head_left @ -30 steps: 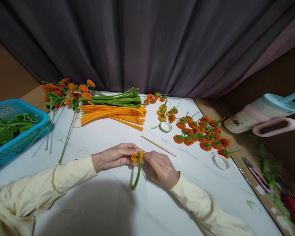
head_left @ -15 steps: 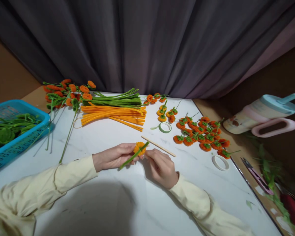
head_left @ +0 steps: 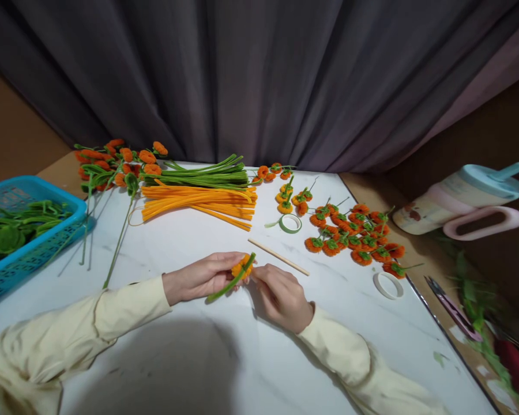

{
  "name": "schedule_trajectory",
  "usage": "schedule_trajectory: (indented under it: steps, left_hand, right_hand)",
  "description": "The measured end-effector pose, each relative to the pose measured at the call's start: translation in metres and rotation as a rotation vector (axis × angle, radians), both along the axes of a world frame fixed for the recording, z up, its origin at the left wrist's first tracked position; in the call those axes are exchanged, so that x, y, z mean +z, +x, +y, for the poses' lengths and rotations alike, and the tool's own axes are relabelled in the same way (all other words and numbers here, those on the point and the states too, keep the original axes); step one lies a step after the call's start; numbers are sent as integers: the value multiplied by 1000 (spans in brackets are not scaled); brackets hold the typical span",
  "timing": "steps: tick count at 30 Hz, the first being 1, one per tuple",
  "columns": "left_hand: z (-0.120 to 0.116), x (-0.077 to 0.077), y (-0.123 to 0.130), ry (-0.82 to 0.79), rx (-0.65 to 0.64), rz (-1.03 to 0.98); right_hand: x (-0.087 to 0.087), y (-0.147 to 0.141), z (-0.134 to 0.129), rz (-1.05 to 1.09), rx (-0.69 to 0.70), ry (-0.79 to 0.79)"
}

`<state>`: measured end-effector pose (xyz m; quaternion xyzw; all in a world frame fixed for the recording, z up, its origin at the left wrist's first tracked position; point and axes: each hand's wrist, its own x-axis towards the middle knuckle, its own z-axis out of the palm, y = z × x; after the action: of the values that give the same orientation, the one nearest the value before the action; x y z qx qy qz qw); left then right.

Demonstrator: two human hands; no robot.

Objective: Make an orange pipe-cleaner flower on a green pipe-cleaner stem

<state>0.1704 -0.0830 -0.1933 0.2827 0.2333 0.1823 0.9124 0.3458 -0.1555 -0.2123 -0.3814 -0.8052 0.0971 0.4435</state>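
Between the thumb and fingers of my left hand point(head_left: 203, 278) is a small yellow-orange pipe-cleaner flower point(head_left: 239, 268). A green pipe cleaner point(head_left: 227, 289) lies slantwise across the flower, its lower end sticking out past my fingers. My right hand point(head_left: 283, 295) is closed, with its thumb and fingertips pinched at the flower's right edge; what exactly they grip is hidden. Just beyond my hands a thin wooden stick point(head_left: 279, 257) rests on the white table point(head_left: 190, 357). Behind it are bundles of orange pipe cleaners point(head_left: 194, 203) and green pipe cleaners point(head_left: 207, 177).
At left stands a blue basket point(head_left: 75, 219) of green leaf pieces. Orange flowers point(head_left: 354, 230) cover the right side, near green tape point(head_left: 290, 223) and a white tape roll point(head_left: 388, 285). A tumbler point(head_left: 454, 199) and pink snips point(head_left: 456, 314) lie beyond the table's right edge.
The flower has shifted slightly left and tilted between my hands, and the green pipe cleaner has turned with it. My right fingertips have followed a little to the left.
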Motion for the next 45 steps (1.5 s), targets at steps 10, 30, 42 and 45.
schedule_trajectory:
  steps: [10,30,42,45]
  left_hand:
    - [19,0,-18,1115,180,385]
    - [7,-3,-21,2285,351,514]
    - [16,15,-23,2462,103,512]
    - [14,15,-23,2452,73,517]
  right_hand:
    - [10,-3,0,149,-154,-106]
    - [4,-1,2,133,-208,-153]
    - [1,-1,4,81,-195,-168]
    - [0,-2,5,75,-189,-167]
